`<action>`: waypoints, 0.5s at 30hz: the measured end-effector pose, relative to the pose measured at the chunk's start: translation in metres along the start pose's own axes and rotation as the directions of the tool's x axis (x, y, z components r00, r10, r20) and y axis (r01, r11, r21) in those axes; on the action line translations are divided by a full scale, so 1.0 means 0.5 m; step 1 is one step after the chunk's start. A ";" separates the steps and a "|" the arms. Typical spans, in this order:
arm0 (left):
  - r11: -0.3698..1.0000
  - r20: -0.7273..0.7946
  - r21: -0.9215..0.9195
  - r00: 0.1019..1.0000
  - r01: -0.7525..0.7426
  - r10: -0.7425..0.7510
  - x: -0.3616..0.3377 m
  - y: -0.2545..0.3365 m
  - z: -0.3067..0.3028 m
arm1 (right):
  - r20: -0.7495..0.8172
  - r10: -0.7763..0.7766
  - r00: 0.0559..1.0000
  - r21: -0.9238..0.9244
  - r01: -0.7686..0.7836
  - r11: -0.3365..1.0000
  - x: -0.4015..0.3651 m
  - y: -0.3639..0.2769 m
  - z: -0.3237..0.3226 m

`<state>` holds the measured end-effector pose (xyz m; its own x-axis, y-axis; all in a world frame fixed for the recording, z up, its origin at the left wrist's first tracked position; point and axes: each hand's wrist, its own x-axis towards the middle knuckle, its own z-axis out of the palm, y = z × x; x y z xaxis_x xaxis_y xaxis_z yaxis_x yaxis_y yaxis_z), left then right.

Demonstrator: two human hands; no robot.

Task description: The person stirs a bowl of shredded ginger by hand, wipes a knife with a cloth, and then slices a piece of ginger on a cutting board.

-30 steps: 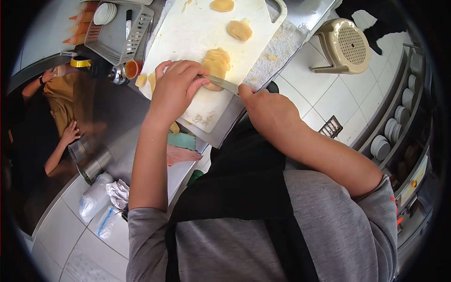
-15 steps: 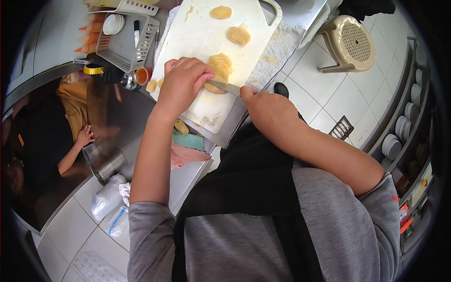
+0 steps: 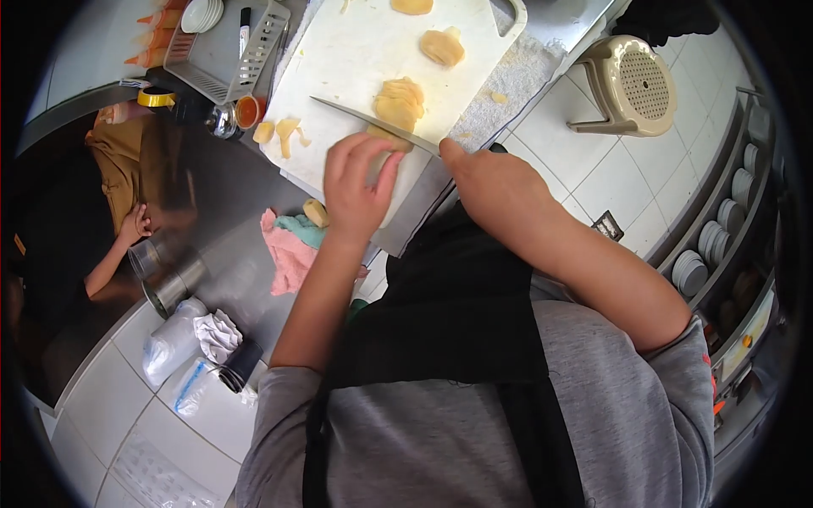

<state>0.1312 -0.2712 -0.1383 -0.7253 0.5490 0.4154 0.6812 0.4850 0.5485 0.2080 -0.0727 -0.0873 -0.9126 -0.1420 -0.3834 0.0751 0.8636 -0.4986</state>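
Note:
My right hand (image 3: 500,190) grips the handle of a kitchen knife (image 3: 351,111). Its blade slants across a white cutting board (image 3: 339,59), over a peeled potato (image 3: 388,136). On the near side of the blade, my left hand (image 3: 360,182) has its fingers curled with fingertips and thumb at the potato's edge; they partly cover it. Just beyond the knife lies a fanned stack of thin potato slices (image 3: 398,100). Farther up the board rest another peeled potato piece (image 3: 442,47) and a pale piece (image 3: 412,5). Scraps (image 3: 286,135) sit near the board's left edge.
Pink (image 3: 290,254) and teal (image 3: 298,227) cloths and a potato (image 3: 316,212) lie left of my forearm. A plastic basket (image 3: 203,63), an orange-filled cup (image 3: 248,112) and sauce bottles (image 3: 152,57) stand at upper left. A beige stool (image 3: 639,85) is on the right. Another person's hand (image 3: 135,224) shows at left.
My left hand has moved off the top of the potato and blade toward me, uncovering the blade and the scraps. My right hand keeps hold of the knife. The view has shifted slightly.

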 end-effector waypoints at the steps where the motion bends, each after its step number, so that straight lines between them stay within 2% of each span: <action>1: 1.000 0.002 -0.001 1.000 0.008 -0.008 -0.011 -0.003 0.010 | 0.008 0.000 1.000 0.001 0.000 1.000 -0.001 0.000 0.001; 6: 0.998 -0.063 0.054 0.998 0.024 -0.020 -0.022 -0.008 0.028 | -0.010 -0.015 1.000 0.004 0.015 1.000 -0.057 -0.009 -0.028; 12: 0.996 -0.062 0.086 0.998 0.008 -0.003 -0.023 -0.011 0.030 | 0.012 0.056 0.998 -0.071 -0.055 0.996 -0.087 -0.017 -0.043; 15: 0.997 -0.053 0.083 0.999 0.010 -0.006 -0.023 -0.011 0.029 | -0.021 0.036 0.999 -0.067 -0.038 0.997 -0.083 -0.015 -0.036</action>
<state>0.1371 -0.2702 -0.1565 -0.7334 0.5092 0.4504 0.6798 0.5453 0.4905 0.2379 -0.0644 -0.0536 -0.9175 -0.1004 -0.3850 0.0824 0.8987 -0.4308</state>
